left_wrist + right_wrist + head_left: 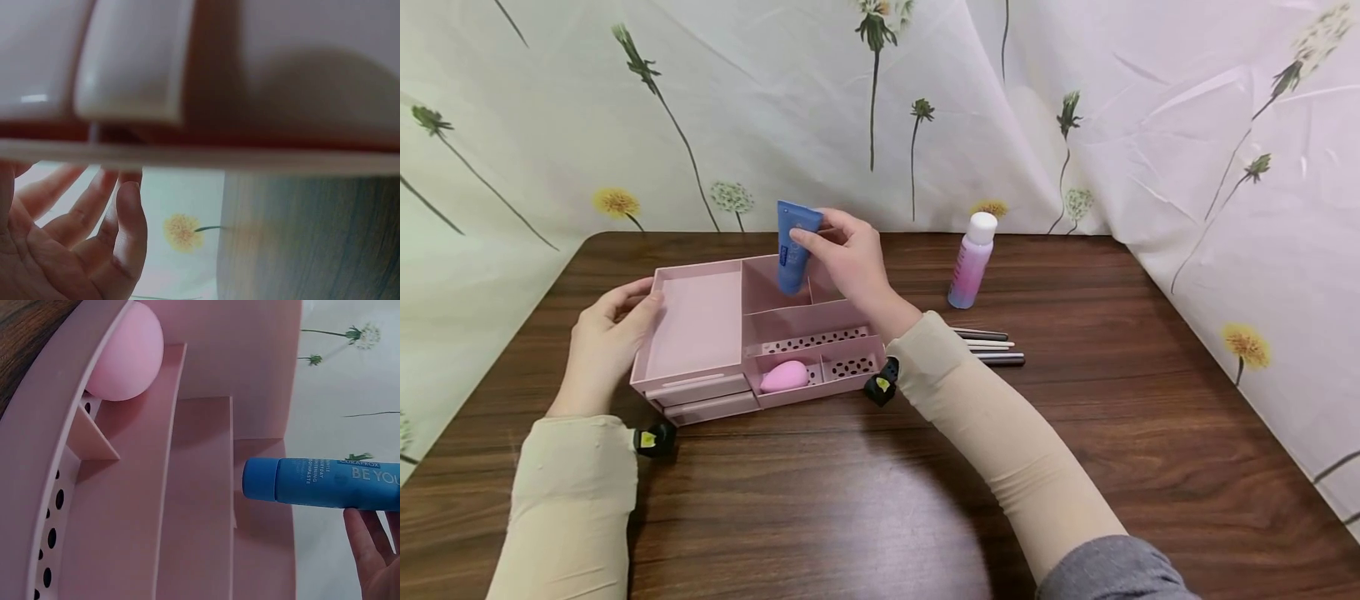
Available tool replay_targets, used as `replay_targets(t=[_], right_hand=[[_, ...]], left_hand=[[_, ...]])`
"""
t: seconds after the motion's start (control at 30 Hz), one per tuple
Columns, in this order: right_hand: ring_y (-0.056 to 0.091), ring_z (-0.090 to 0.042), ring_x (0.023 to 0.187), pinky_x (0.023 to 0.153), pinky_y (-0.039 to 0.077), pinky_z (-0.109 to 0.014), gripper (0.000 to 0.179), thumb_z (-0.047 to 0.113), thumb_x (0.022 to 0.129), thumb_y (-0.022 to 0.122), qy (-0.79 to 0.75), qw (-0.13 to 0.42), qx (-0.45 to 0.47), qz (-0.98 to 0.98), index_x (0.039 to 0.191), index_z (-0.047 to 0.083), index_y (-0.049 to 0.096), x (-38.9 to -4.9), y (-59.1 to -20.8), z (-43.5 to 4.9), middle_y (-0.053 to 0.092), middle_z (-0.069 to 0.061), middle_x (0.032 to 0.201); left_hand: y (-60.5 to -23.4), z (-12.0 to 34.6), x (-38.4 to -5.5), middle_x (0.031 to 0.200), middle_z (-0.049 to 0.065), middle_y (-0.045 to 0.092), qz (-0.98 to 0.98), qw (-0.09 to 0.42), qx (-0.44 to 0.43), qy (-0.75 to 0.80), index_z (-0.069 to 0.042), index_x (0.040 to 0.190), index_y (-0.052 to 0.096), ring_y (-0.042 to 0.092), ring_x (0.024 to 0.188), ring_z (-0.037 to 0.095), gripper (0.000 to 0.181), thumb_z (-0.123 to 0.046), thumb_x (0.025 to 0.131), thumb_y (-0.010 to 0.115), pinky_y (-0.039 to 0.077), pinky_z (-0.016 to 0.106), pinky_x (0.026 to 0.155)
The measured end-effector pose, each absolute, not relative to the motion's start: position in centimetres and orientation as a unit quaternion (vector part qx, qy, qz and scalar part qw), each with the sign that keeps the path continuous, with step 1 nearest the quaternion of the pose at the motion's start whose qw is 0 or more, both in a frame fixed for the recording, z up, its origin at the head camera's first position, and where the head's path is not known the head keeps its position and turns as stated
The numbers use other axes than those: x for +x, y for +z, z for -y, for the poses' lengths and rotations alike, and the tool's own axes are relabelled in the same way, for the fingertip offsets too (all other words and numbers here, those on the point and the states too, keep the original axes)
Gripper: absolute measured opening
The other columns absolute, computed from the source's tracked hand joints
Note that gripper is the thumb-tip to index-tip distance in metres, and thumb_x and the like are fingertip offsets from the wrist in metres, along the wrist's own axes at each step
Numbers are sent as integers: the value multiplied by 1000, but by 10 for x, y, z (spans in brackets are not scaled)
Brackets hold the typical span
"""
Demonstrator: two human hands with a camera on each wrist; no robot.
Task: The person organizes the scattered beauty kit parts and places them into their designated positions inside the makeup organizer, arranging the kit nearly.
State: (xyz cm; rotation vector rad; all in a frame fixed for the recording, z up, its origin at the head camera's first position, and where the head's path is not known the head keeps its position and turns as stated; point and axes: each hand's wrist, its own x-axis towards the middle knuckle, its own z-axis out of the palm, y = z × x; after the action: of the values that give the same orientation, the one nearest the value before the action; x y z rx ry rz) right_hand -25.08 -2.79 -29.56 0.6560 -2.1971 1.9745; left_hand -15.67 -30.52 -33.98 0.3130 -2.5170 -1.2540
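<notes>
My right hand (855, 260) pinches a blue toothpaste tube (795, 254) between thumb and fingers. It points cap down over the rear compartment of a pink desk organizer (696, 325). In the right wrist view the tube's blue cap (259, 479) is just above that compartment's walls, and print on its side reads toothpaste. At the organizer's left side, my left hand (606, 343) grips the wall, thumb at the top rim and fingers along the outside. A pink egg-shaped makeup sponge (785, 377) lies in the front compartment.
Right of the organizer stands a pink-and-lilac bottle (970, 265) with a white cap. Several thin dark and white sticks (996, 358) lie nearer, partly hidden by my right arm. Two small drawers (703, 400) form the organizer's front left. A flowered cloth (820, 108) hangs behind the wooden table (820, 508).
</notes>
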Motion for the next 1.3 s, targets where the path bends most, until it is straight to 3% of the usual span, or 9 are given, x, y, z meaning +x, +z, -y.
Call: replay_targets(t=[0.27,0.53,1.0,1.3], right_hand=[[66,-18,95,76,55,-25,32,19,90,74,617,24,208,759,119,7,71,-258,-304,41,71,-13,108],[68,-15,105,85,53,-23,33,25,91,73,536,8,213,817,121,13,70,-264,-309,47,73,-6,110],[67,-18,96,74,55,-25,28,21,92,72,531,7,210,821,117,9,71,-268,-322,46,72,-8,105],[63,-17,98,75,54,-24,30,23,92,72,539,-28,202,817,119,10,68,-267,-321,37,71,-8,110]], left_hand=[[-341,306,-157,85,-33,48,878,158,109,-439,-6,143,52,48,80,-12,58,-43,98,55,39,8,68],[-341,307,-155,86,-35,48,876,162,113,-440,-6,143,52,47,81,-13,58,-43,98,55,38,8,70],[-340,306,-156,85,-34,48,878,160,112,-436,-7,143,53,47,80,-12,58,-43,97,56,38,10,70],[-341,306,-157,88,-31,48,879,158,112,-436,-7,143,52,47,82,-12,58,-44,98,55,38,10,71]])
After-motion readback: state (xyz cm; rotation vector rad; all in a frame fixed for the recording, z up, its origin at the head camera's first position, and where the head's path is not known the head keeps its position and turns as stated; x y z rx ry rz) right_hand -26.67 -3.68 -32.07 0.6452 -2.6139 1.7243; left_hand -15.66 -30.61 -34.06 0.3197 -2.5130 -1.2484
